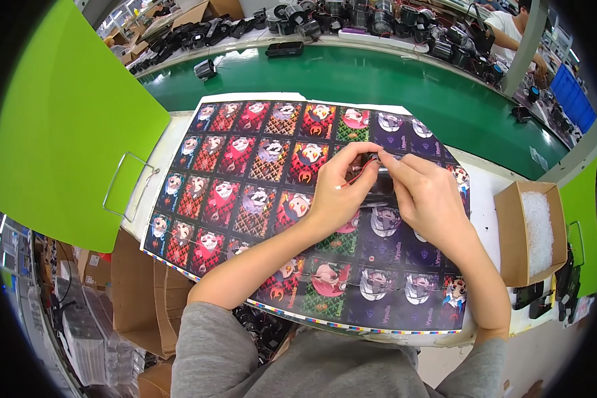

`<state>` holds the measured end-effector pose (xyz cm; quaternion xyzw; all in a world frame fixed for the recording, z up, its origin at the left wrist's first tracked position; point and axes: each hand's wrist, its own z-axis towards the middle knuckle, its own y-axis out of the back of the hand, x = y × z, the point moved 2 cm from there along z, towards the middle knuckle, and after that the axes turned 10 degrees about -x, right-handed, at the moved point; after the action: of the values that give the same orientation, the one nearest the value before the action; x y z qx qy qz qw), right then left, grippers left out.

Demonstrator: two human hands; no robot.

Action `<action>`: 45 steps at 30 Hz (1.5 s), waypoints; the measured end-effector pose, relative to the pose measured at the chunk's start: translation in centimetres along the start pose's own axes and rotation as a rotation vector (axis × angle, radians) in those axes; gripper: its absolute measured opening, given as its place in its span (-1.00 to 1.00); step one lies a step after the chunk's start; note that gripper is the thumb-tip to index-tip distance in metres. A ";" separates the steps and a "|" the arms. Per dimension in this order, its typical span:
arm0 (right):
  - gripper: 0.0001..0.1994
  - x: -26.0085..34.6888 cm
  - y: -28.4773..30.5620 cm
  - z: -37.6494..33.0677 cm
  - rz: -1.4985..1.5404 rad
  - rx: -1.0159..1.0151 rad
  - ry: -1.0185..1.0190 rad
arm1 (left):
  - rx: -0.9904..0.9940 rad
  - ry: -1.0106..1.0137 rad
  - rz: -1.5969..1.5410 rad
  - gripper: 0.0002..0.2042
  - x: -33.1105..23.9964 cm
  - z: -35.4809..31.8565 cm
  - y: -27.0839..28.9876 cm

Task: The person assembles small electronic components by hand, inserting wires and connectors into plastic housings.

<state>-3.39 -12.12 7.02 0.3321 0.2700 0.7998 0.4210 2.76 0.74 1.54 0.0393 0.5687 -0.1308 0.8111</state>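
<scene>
Over the right half of a printed sheet (199, 199) of cartoon cards, my two hands meet around a small glossy black part (380, 194) with thin red and dark wires. My left hand (340, 192) curls around its left side, thumb and index finger pinching near the wires at the top. From the other side my right hand (430, 196) closes on it, fingertips touching the same top spot. Much of the part is hidden by my fingers, so its exact kind does not show. A short white wire end or plug (339, 187) sticks out by my left hand.
Beyond the sheet runs a green conveyor belt (338, 76) carrying a loose motor (205, 69) and a black casing (284, 49). Many motors lie on the far bench, where a person (507, 36) works. At right stands a cardboard box (511, 232) of small clear pieces; at left, a green panel (66, 126).
</scene>
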 end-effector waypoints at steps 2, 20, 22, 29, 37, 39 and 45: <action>-0.70 0.1 0.0 -0.1 -0.064 -0.007 0.021 | -0.031 -0.051 0.116 -0.80 -0.2 -0.1 0.0; -0.66 0.8 -1.6 -1.1 -0.350 -0.188 0.064 | -0.132 -0.172 0.358 -0.75 -0.9 -0.3 -0.4; -0.69 0.7 -1.6 -1.0 -0.242 -0.199 0.025 | -0.129 -0.181 0.355 -0.76 -0.8 -0.4 -0.4; -0.73 0.6 -1.7 -0.8 -0.135 -0.199 -0.030 | -0.114 -0.142 0.311 -0.79 -0.5 -0.1 -0.2; -0.75 0.2 -2.3 -0.9 -0.044 -0.258 -0.057 | -0.160 -0.153 0.269 -0.82 0.0 0.1 -0.2; -0.75 0.2 -2.3 -0.8 -0.089 -0.251 -0.044 | -0.162 -0.150 0.253 -0.82 0.1 0.2 -0.2; -0.69 -0.3 -2.4 -0.7 -0.210 -0.226 -0.003 | -0.181 -0.156 0.262 -0.83 0.2 0.4 -0.1</action>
<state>-2.57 -11.22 4.79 0.2539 0.2110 0.7760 0.5374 3.11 0.49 1.51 0.0295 0.5035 0.0249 0.8632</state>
